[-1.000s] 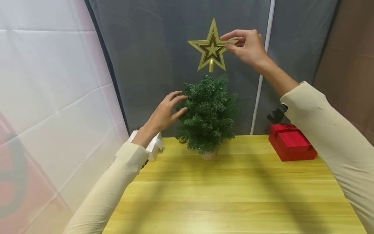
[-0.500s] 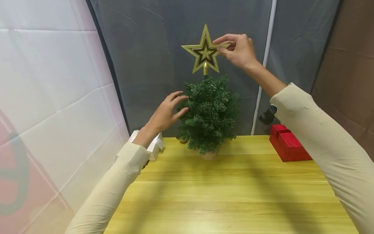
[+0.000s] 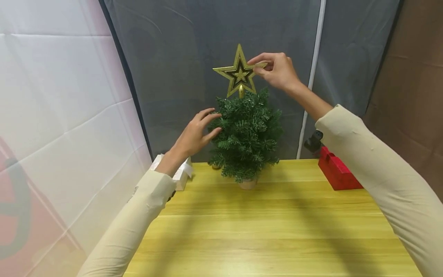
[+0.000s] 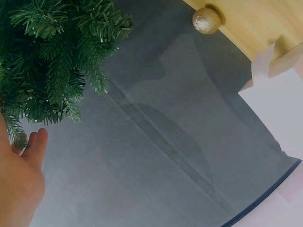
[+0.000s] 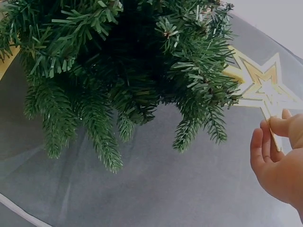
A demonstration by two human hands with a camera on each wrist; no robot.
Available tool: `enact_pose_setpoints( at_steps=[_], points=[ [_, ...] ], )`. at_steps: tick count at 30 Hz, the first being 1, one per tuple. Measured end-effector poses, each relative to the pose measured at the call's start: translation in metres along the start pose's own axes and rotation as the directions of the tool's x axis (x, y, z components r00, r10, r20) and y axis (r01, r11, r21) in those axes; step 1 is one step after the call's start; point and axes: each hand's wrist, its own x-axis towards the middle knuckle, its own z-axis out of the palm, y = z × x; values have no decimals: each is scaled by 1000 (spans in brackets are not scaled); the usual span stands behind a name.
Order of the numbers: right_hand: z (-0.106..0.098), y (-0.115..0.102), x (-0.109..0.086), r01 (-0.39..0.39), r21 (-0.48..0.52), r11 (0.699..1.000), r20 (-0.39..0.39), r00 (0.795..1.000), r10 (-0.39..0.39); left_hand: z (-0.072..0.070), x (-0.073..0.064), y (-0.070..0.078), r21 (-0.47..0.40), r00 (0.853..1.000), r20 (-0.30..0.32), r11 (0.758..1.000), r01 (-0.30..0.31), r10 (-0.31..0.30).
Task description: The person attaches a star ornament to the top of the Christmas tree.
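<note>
A gold star tree topper with a short tube at its base stands upright over a small green artificial Christmas tree. My right hand pinches the star's right point between thumb and fingers. In the right wrist view the star topper sits right at the top branches, and its tube is partly hidden by needles. On the tree's left side my left hand has its fingers spread and bent loosely, tips right at the outer branches. The left wrist view shows this hand beside the needles.
On the yellow wooden table, a white box with a ribbon stands left of the tree, and a red gift box stands right. A gold ball lies behind the tree's left side. Grey cloth hangs behind.
My right hand has brought the star down and left, so its tube now meets the tree's top branches. The left hand has stayed in place.
</note>
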Motion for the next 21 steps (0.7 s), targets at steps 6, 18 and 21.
enact_pose_setpoints(
  at_steps=[6, 18, 21],
  points=[
    [-1, 5, -4, -12, 38, 999, 19, 1000, 11, 1, -1, 0, -11, 1000, -5, 1000, -5, 5],
    [-16, 11, -11, 2, 76, 997, 9, 1000, -3, 4, 1, 1, -17, 1000, -8, 1000, -5, 5],
    [-21, 13, -13, 1, 85, 996, -2, 1000, -1, 5, 0, 1, -22, 1000, -3, 1000, 2, -2]
  ],
)
